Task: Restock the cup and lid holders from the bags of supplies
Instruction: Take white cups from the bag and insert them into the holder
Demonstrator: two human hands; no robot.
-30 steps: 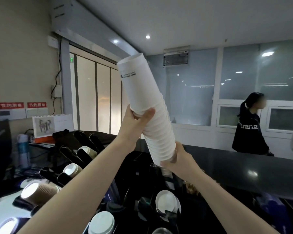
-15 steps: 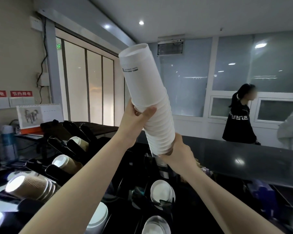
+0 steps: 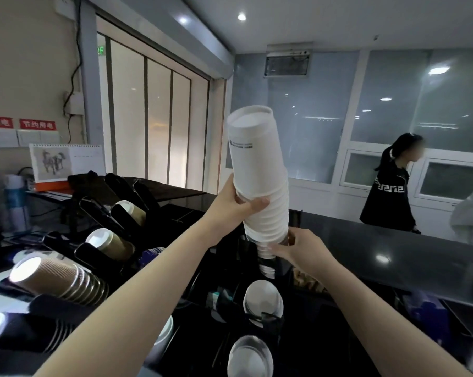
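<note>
Cup stack (image 3: 260,170) seemingly between both hands

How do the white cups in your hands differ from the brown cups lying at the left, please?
The white cup stack is smooth-walled, the brown cup stack ribbed. The white stack stands nearly upright, bottoms up, gripped by the left hand and right hand; the brown stack lies on its side in a holder, untouched. Both are nested paper cups.
</note>
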